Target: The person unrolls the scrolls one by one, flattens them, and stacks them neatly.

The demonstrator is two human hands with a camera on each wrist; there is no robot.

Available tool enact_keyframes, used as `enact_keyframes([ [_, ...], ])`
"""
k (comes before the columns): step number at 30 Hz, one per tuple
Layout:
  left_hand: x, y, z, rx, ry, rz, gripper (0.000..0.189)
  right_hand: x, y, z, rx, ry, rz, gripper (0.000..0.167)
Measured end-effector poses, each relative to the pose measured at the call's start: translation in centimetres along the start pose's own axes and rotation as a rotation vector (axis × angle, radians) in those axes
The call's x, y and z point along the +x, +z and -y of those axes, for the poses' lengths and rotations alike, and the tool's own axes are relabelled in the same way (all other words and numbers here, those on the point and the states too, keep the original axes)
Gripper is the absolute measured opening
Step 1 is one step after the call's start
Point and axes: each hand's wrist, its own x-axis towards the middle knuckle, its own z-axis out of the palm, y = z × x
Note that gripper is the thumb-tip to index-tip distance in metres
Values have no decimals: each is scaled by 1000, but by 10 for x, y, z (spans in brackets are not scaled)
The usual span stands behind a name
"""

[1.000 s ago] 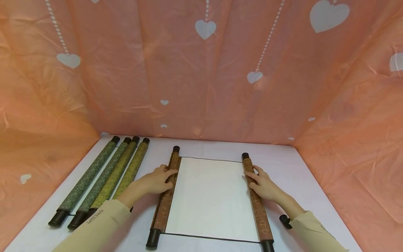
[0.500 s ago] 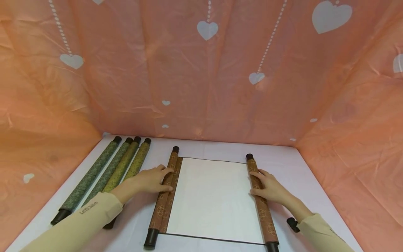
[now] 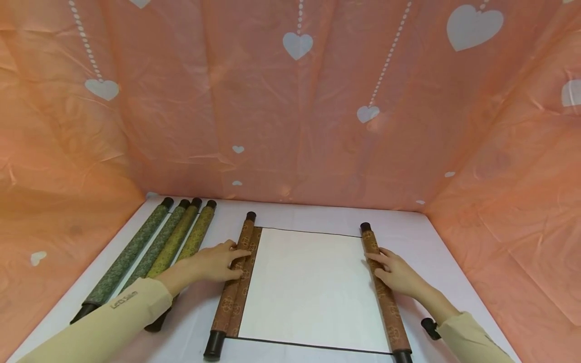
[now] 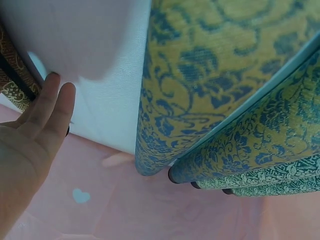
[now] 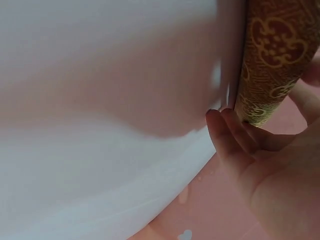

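Observation:
A brown patterned scroll lies partly unrolled on the white table, its blank white sheet showing between two rollers with black end knobs. My left hand holds the left roller, thumb and index finger laid over its top. On the other side my right hand grips the right roller between thumb and fingers. In the right wrist view the fingers of the right hand curl at the outer side of the brown roller. The left wrist view shows the left hand beside the brown roller.
Left of the scroll lie green patterned rollers and yellow-green rollers, side by side and partly behind the left sleeve. A pink-orange sheet with hearts encloses the table at the back and sides.
The right hand has moved right with its roller, and the left roller has shifted slightly left. More white sheet shows between them, and a wider brown strip shows beside the left roller.

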Motion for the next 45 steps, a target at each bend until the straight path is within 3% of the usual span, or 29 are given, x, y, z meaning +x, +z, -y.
enact_keyframes([
  [11, -5, -1, 0, -2, 8, -18, 58, -5, -2, -10, -22, -4, -23, 33],
  [20, -7, -1, -1, -14, 4, -20, 71, -12, -4, -17, -36, -39, -52, 55],
  [36, -5, 1, -3, -17, -6, -15, 68, -21, -11, -22, -52, 44, -47, 39],
  [45, -6, 1, -3, -17, -14, -11, 68, -25, -16, -33, -68, 41, -57, 36],
])
